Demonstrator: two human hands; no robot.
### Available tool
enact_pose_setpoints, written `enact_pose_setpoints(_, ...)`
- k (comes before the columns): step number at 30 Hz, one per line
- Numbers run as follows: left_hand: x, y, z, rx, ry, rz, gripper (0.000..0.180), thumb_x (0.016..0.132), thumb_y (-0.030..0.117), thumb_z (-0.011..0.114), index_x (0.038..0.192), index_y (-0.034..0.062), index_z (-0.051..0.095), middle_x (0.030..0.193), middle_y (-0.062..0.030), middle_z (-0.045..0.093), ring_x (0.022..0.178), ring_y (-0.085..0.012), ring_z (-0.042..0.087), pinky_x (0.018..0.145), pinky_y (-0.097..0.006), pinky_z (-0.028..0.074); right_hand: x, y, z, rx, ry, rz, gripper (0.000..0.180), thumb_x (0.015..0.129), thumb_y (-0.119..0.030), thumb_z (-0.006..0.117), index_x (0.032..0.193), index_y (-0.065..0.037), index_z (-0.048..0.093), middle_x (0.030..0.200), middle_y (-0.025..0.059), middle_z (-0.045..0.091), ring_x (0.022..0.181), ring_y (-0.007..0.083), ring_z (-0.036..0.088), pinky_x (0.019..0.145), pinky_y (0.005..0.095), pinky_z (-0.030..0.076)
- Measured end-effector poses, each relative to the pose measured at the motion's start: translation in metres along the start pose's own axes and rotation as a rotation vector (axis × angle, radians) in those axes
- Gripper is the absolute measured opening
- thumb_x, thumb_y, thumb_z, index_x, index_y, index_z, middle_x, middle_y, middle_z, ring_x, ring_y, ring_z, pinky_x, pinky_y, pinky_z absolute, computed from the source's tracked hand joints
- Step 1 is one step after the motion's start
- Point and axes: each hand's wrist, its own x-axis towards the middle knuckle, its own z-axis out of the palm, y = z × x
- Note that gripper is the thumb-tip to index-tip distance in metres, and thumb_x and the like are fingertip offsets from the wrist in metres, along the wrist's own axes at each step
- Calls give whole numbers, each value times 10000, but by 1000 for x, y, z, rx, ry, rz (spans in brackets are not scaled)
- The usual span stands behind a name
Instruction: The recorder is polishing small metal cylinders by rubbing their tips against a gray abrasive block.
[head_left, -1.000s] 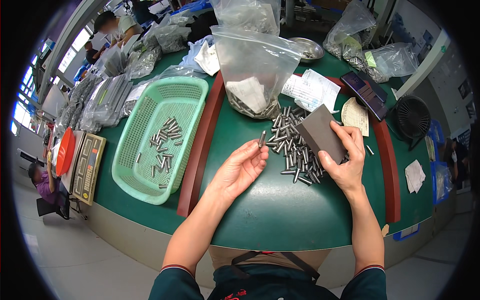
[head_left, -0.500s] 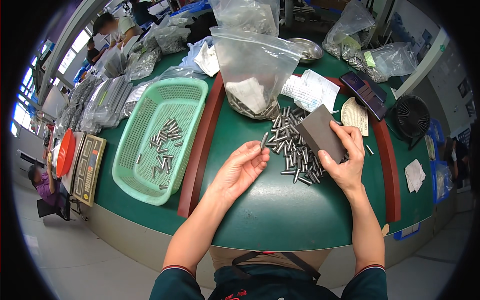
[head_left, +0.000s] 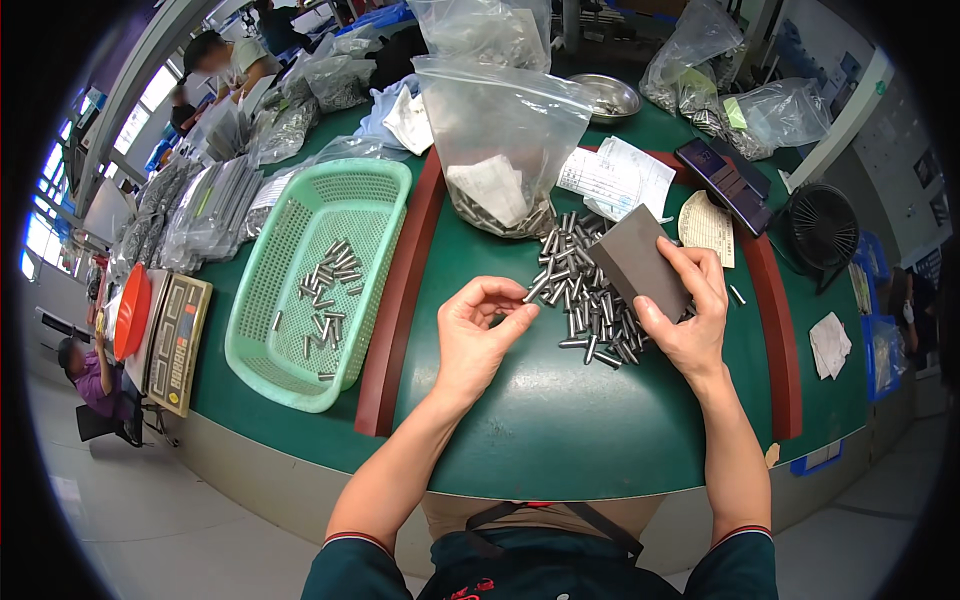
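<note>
My left hand (head_left: 483, 330) has its thumb and fingers curled in a pinch at the left edge of a heap of metal pins (head_left: 590, 290). A short steel pin (head_left: 537, 288) lies tilted at its fingertips, its lower end between them. In my right hand (head_left: 690, 320) is a dark grey rectangular block (head_left: 640, 262), gripped between thumb and fingers and leaning over the right part of the heap. The block hides some of the pins beneath it.
A green plastic basket (head_left: 390, 270) holding several pins stands left, beyond a red-brown rail (head_left: 400, 330). A clear bag (head_left: 505, 130) of pins, papers (head_left: 640, 180) and a phone (head_left: 722, 185) lie at the back. A black fan (head_left: 820, 230) stands right.
My left hand has turned over, from palm up with a pin held upright to knuckles up beside the heap. My right hand and the block stay nearly where they were.
</note>
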Motion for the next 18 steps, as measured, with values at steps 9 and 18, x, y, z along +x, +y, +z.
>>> enact_pose_setpoints(9,0,0,1,29,-41,40,188,783,-61,720,936,-9,623,927,-43,635,828,-97,607,780,-234,499,0,1,0,-5,7,-2,597,577,-186,774,1133,-5,652,952,115,575,889,264,547,812,377,445)
enact_pose_setpoints(18,-1,2,4,52,-12,6,194,787,-54,718,954,-15,627,929,-43,641,825,-91,606,774,-233,499,0,1,-1,-14,12,-4,596,579,-197,774,1129,-1,653,946,116,574,883,263,542,807,373,443)
